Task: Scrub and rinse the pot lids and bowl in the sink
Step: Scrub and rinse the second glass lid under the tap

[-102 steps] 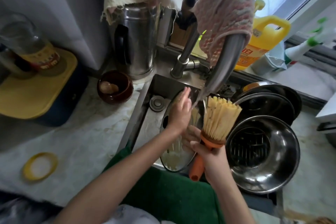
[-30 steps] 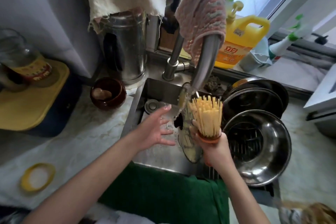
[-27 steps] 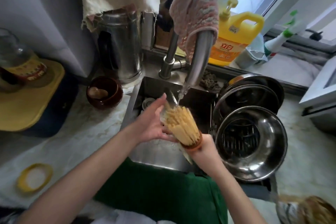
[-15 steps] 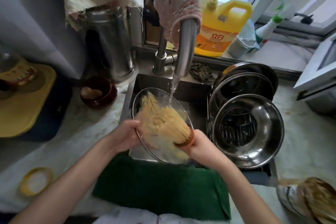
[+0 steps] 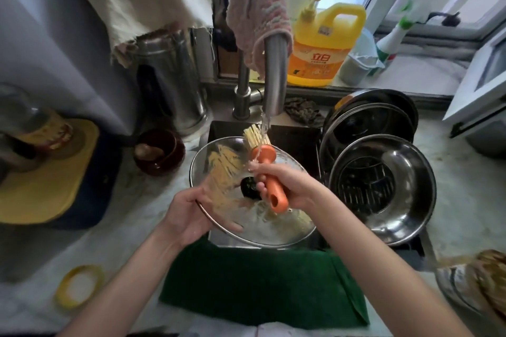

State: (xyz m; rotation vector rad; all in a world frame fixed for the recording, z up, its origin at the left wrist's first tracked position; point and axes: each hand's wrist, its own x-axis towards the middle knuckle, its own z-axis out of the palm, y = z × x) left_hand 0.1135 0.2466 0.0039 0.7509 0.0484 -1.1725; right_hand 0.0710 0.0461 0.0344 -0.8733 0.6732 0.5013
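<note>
**While the tap ran, I was mid-scrub on the glass lid**

As water fell from the tap (image 5: 275, 76), my left hand (image 5: 191, 216) gripped the near-left rim of the glass lid (image 5: 273, 227), tilted over the sink (image 5: 295, 139). My right hand (image 5: 287, 186) was curled round the brush (image 5: 264, 153). Half a second before, its bristles lay on the glass; now they pointed far, into the stream. Next, I judged: bristles back down, then rinse.

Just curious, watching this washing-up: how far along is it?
Nothing looks plainly finished. In hand: left hand holds the round glass pot lid; right hand holds the orange-handled bristle brush under the running tap. Apparently left: the steel bowl and stacked lids behind it.
</note>
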